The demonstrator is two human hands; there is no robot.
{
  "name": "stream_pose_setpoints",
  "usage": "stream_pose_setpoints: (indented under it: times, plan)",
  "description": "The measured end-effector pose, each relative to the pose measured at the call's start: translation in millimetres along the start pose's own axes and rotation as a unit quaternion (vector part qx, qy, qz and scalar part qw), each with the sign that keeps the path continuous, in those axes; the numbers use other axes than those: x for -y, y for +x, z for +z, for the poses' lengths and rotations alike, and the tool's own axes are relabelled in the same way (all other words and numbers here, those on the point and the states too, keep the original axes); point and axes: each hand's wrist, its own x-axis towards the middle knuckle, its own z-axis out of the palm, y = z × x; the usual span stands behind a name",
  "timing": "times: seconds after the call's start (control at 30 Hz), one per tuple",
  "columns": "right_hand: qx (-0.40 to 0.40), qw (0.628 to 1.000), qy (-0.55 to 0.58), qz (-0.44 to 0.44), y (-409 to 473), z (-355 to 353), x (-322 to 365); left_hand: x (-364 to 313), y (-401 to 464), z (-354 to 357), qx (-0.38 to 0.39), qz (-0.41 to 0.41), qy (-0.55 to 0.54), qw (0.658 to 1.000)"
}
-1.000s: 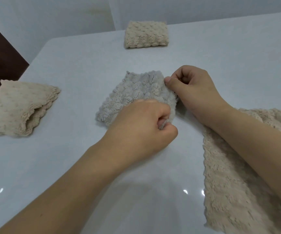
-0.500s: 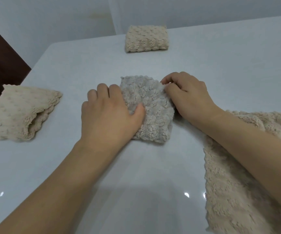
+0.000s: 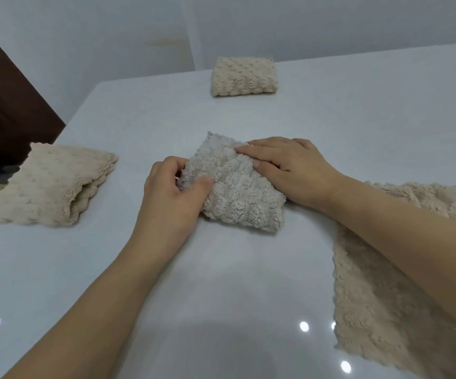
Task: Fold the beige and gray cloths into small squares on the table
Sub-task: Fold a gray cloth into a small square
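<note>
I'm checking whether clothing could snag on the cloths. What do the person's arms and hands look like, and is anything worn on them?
Both forearms are bare as far as the frame shows: no sleeves, no gloves. The left hand and right hand show no rings, watch or bracelet. Fingernails look short and unpainted.

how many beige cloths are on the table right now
3: a small folded beige cloth at the far edge, a loosely folded beige cloth at the left, and an unfolded beige cloth at the right, partly under the right forearm.
</note>
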Motion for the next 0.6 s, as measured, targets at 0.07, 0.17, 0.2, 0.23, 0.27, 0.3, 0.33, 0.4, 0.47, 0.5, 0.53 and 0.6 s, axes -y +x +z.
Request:
stream_pose_setpoints:
  times: [0.07, 0.17, 0.2, 0.23, 0.27, 0.3, 0.33, 0.4, 0.47, 0.5, 0.53, 0.6]
  plan:
    - [0.009, 1.000, -0.025, -0.003, -1, 1, 1, 0, 0, -2, -0.016, 0.002, -0.053, 0.998]
    - [0.014, 0.999, -0.040, -0.004, 0, 2, 1, -3, 5, -3, 0.008, -0.011, -0.105, 0.994]
    - [0.013, 0.999, -0.043, -0.004, 0, 3, 1, -2, 9, -3, 0.017, -0.020, -0.102, 0.994]
    - [0.011, 0.999, -0.046, -0.004, 1, 3, 1, 0, 12, -3, 0.028, -0.032, -0.076, 0.996]
    - [0.011, 0.999, -0.047, -0.003, 1, 4, 2, 1, 15, -2, 0.038, -0.043, -0.036, 0.998]
    - [0.010, 0.999, -0.048, -0.003, 1, 4, 2, 1, 17, -2, 0.046, -0.052, -0.007, 0.998]
    - [0.007, 0.999, -0.049, -0.004, 1, 6, 1, 1, 18, -3, 0.053, -0.052, -0.007, 0.997]
    - [0.004, 0.999, -0.052, -0.006, 3, 6, -1, -1, 21, -6, 0.065, -0.048, -0.082, 0.993]
    - [0.003, 0.998, -0.056, -0.007, 4, 6, -3, -5, 23, -10, 0.075, -0.046, -0.189, 0.978]
    - [0.001, 0.998, -0.057, -0.008, 4, 6, -3, -6, 25, -11, 0.081, -0.043, -0.225, 0.970]
    - [-0.002, 0.998, -0.056, -0.009, 5, 6, -3, -6, 25, -12, 0.089, -0.037, -0.245, 0.965]
    - [-0.007, 0.999, -0.051, -0.008, 5, 6, -3, -6, 27, -12, 0.106, -0.024, -0.254, 0.961]
